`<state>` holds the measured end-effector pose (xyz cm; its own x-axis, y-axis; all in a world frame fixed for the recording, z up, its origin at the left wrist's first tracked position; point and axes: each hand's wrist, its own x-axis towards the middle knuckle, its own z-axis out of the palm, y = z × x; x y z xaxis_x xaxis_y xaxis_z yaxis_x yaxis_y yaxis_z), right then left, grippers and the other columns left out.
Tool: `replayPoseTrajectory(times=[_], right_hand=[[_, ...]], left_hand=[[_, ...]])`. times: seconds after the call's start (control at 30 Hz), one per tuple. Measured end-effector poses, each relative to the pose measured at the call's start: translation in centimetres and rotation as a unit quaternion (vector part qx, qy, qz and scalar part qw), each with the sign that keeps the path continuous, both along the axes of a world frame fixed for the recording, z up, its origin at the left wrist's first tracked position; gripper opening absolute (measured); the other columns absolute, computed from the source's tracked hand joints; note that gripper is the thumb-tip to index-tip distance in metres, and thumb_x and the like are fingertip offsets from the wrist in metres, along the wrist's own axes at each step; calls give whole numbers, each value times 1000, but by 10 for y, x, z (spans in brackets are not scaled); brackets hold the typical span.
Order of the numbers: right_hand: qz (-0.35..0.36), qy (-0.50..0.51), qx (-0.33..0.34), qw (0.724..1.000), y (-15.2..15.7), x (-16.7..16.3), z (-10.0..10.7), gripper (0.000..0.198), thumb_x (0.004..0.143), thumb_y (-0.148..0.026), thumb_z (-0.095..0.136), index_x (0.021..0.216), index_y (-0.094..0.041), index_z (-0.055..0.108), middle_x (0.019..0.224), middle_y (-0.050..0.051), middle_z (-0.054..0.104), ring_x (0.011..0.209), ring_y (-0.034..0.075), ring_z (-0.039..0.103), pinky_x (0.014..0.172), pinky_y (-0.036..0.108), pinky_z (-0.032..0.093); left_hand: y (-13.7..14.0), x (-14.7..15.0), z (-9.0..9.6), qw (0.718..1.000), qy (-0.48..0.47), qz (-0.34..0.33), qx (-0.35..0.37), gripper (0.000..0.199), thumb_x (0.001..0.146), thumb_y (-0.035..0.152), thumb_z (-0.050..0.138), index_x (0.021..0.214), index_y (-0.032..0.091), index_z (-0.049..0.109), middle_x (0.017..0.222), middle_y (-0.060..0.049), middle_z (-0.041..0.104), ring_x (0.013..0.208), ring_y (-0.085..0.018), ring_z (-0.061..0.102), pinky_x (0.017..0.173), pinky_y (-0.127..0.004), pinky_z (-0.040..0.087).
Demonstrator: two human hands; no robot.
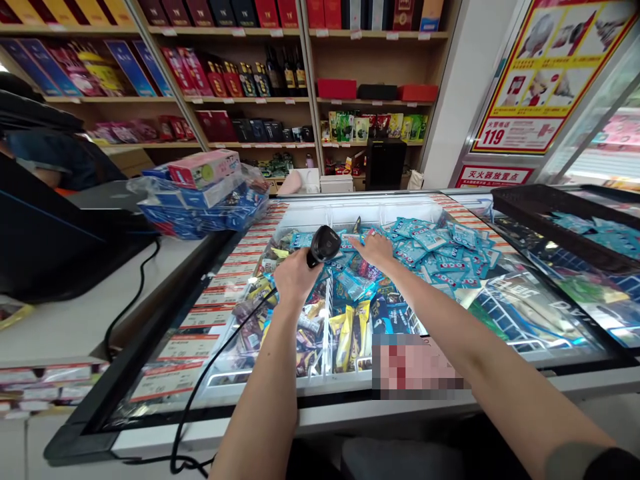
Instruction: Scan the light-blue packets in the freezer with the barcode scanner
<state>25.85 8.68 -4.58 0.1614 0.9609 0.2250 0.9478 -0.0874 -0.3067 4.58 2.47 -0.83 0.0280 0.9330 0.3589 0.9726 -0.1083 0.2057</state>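
Right sleeve cut off — scanner partly hidden in left hand

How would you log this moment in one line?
left hand: holds black scanner | right hand: at blue packets, grip unclear | cable: trails below left hand | glass-topped freezer: beneath both hands

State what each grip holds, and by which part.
The left grip holds the black scanner by its handle. The right grip is at the blue packets; whether it holds one cannot be told.
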Motion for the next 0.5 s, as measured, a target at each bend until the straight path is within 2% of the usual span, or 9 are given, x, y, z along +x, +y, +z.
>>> replayPoseTrajectory(times=[0.1, 0.27, 0.37, 0.5], right_hand=[[-29, -4, 8, 1000, 7, -4, -5, 72, 76, -75, 46, 107, -13, 66, 118, 21, 61, 115, 34, 52, 94, 44, 40], [-24, 34, -47, 998, 13, 10, -1, 48, 73, -54, 67, 105, -18, 67, 118, 15, 63, 113, 27, 56, 90, 35, 43], [-22, 54, -77, 995, 14, 15, 3, 43, 73, -48, 68, 103, -17, 68, 115, 14, 65, 108, 26, 59, 85, 32, 46], [-38, 45, -64, 996, 13, 11, 2, 55, 77, -61, 58, 101, -12, 67, 119, 21, 61, 114, 32, 55, 88, 39, 45]], left_hand=[[-1, 0, 1, 1000, -5, 4, -4, 36, 83, 48, 50, 109, 25, 62, 104, -7, 70, 95, -26, 64, 69, -29, 43], [-1, -1, 2, 1000, -11, 2, -4, 37, 82, 47, 51, 111, 25, 62, 104, -7, 69, 95, -26, 64, 69, -29, 43], [-2, 0, 1, 1000, -10, 0, 3, 36, 82, 47, 51, 108, 25, 62, 102, -7, 70, 93, -26, 64, 68, -29, 43], [-3, 1, 1, 1000, -5, -11, 4, 34, 82, 47, 51, 104, 24, 63, 100, -7, 70, 94, -26, 64, 68, -29, 43]])
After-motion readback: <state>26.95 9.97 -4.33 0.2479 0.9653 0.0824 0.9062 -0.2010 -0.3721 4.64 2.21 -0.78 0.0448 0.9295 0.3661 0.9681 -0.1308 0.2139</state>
